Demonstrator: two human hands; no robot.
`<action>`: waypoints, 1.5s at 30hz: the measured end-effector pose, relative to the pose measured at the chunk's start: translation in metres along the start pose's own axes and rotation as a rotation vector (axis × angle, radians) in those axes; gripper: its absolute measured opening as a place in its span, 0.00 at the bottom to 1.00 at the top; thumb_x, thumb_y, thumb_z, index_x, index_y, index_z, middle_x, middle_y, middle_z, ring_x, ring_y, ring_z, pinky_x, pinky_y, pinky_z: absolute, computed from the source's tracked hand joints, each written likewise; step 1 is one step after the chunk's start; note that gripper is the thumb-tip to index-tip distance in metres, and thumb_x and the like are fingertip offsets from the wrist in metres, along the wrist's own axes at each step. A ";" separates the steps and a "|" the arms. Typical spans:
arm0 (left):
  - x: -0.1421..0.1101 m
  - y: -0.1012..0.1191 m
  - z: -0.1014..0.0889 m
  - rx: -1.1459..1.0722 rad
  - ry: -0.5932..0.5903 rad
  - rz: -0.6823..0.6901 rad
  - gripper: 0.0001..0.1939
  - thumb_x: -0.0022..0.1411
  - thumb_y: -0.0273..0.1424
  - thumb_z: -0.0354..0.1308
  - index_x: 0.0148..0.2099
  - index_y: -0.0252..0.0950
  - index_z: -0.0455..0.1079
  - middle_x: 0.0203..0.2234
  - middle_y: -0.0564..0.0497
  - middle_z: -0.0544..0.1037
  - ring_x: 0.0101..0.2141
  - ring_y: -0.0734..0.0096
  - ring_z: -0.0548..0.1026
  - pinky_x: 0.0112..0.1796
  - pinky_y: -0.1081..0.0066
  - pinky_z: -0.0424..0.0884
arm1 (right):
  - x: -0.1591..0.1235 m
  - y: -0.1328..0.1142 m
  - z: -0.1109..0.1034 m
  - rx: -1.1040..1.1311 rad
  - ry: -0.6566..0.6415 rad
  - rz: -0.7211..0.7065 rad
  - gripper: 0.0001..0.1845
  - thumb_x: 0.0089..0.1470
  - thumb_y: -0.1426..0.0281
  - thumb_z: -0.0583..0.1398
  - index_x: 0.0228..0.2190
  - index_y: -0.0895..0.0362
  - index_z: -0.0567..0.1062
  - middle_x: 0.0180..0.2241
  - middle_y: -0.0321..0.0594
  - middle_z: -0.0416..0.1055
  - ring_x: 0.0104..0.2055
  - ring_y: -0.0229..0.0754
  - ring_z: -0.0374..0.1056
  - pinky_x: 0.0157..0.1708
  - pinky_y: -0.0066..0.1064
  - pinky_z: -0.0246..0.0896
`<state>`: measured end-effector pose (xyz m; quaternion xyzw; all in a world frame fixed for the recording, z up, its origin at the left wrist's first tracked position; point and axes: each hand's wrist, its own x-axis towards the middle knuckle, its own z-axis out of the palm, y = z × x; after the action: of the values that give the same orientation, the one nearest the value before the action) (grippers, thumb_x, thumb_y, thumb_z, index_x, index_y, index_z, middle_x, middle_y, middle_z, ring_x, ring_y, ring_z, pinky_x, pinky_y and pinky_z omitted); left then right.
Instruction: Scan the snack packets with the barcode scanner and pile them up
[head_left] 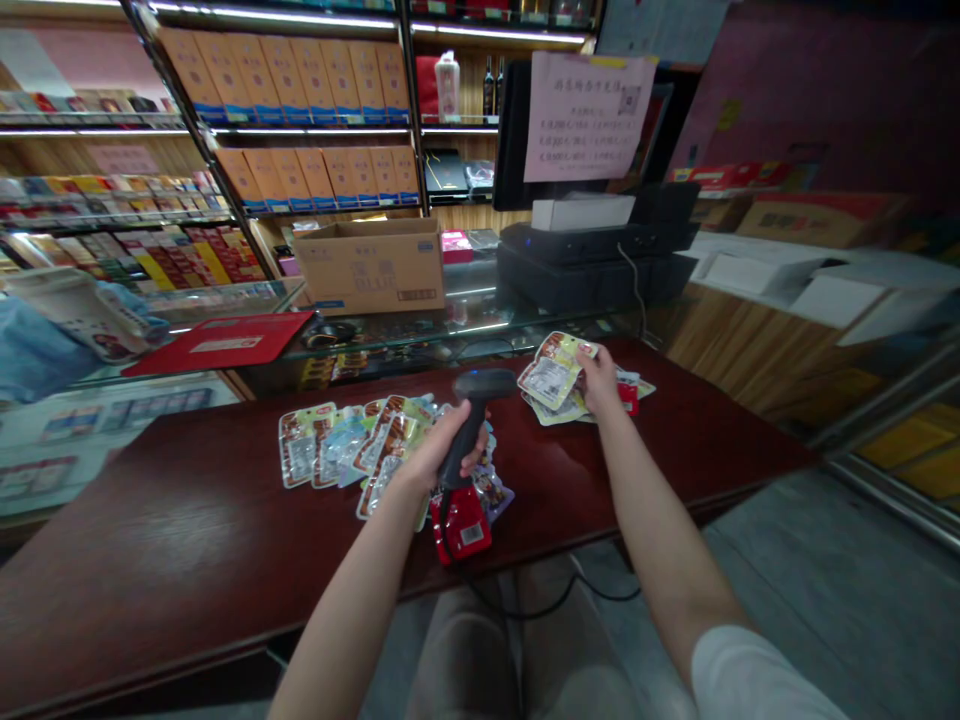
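Note:
My left hand (442, 445) is wrapped round the handle of a black barcode scanner (480, 385), its head turned to the right. Below it a pile of snack packets (375, 440) spreads over the dark red table, partly hidden by the hand and forearm. A red packet (465, 525) with a barcode label lies at the near side of that pile. My right hand (598, 380) pinches a yellow-edged snack packet (553, 375) by its right side, above a second, smaller pile of packets (559, 408). The scanner's cable hangs down over the table's front edge.
Behind the table (172, 560) stands a glass counter with an open cardboard box (371, 265) and a red folder (225, 340). A monitor with a paper notice (589, 120) rises at the back right. Shelves of orange boxes (285, 80) line the wall. A white cup (71, 310) stands left.

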<state>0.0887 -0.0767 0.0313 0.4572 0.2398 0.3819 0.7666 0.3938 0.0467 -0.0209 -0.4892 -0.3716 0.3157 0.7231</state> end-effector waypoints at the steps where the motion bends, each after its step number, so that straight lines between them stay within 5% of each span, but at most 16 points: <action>1: 0.001 -0.003 0.002 0.014 -0.004 -0.013 0.28 0.54 0.55 0.64 0.40 0.35 0.64 0.19 0.56 0.70 0.12 0.81 0.59 0.11 0.78 0.56 | 0.000 0.001 0.001 -0.012 -0.014 -0.001 0.24 0.37 0.57 0.65 0.37 0.52 0.67 0.33 0.33 0.72 0.32 0.42 0.71 0.29 0.34 0.70; 22: 0.004 -0.011 0.009 0.020 0.000 -0.070 0.28 0.53 0.55 0.65 0.39 0.35 0.65 0.19 0.55 0.72 0.11 0.80 0.60 0.11 0.78 0.55 | -0.001 0.001 -0.001 -0.098 -0.071 -0.103 0.20 0.42 0.56 0.63 0.36 0.53 0.68 0.36 0.38 0.75 0.39 0.45 0.72 0.40 0.39 0.70; 25: 0.003 -0.006 0.006 0.002 0.003 -0.061 0.28 0.53 0.56 0.64 0.37 0.34 0.66 0.16 0.56 0.70 0.11 0.80 0.60 0.11 0.78 0.54 | -0.001 -0.003 -0.005 -0.265 -0.038 -0.158 0.19 0.45 0.60 0.63 0.39 0.55 0.69 0.37 0.42 0.74 0.40 0.47 0.72 0.45 0.42 0.68; 29: 0.001 0.001 -0.002 -0.046 0.083 0.025 0.28 0.53 0.54 0.65 0.40 0.34 0.67 0.19 0.56 0.71 0.12 0.81 0.60 0.11 0.79 0.55 | -0.008 -0.011 -0.014 -0.751 0.078 -0.246 0.23 0.50 0.66 0.59 0.49 0.56 0.69 0.41 0.48 0.73 0.44 0.53 0.69 0.50 0.49 0.62; 32: -0.002 0.009 -0.007 -0.092 0.148 0.081 0.27 0.55 0.53 0.65 0.42 0.34 0.67 0.20 0.56 0.71 0.12 0.82 0.60 0.12 0.80 0.56 | -0.014 -0.017 -0.020 -1.084 0.123 -0.261 0.19 0.51 0.68 0.59 0.46 0.57 0.73 0.50 0.56 0.69 0.53 0.60 0.63 0.54 0.55 0.55; 36: -0.006 0.020 -0.011 -0.137 0.227 0.144 0.25 0.58 0.51 0.63 0.42 0.34 0.67 0.20 0.57 0.69 0.12 0.83 0.59 0.12 0.80 0.56 | -0.019 -0.023 -0.017 -1.175 0.133 -0.290 0.17 0.53 0.69 0.58 0.46 0.57 0.74 0.54 0.57 0.66 0.56 0.62 0.60 0.54 0.57 0.53; 40: -0.008 0.027 -0.016 -0.144 0.262 0.194 0.23 0.59 0.51 0.62 0.38 0.35 0.65 0.20 0.57 0.69 0.13 0.83 0.59 0.12 0.81 0.56 | -0.040 -0.028 0.014 -1.087 -0.080 -0.508 0.16 0.58 0.67 0.55 0.45 0.57 0.76 0.49 0.53 0.72 0.52 0.57 0.64 0.55 0.51 0.55; 45: -0.007 0.027 -0.020 -0.137 0.277 0.204 0.24 0.58 0.52 0.62 0.37 0.35 0.65 0.20 0.57 0.69 0.12 0.83 0.59 0.12 0.82 0.56 | -0.086 -0.023 0.066 -1.137 -0.776 -0.521 0.21 0.61 0.55 0.58 0.48 0.54 0.77 0.46 0.46 0.78 0.48 0.52 0.70 0.51 0.42 0.60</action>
<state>0.0600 -0.0643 0.0460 0.3689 0.2691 0.5324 0.7128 0.2952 -0.0001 -0.0027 -0.5376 -0.8113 0.0428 0.2258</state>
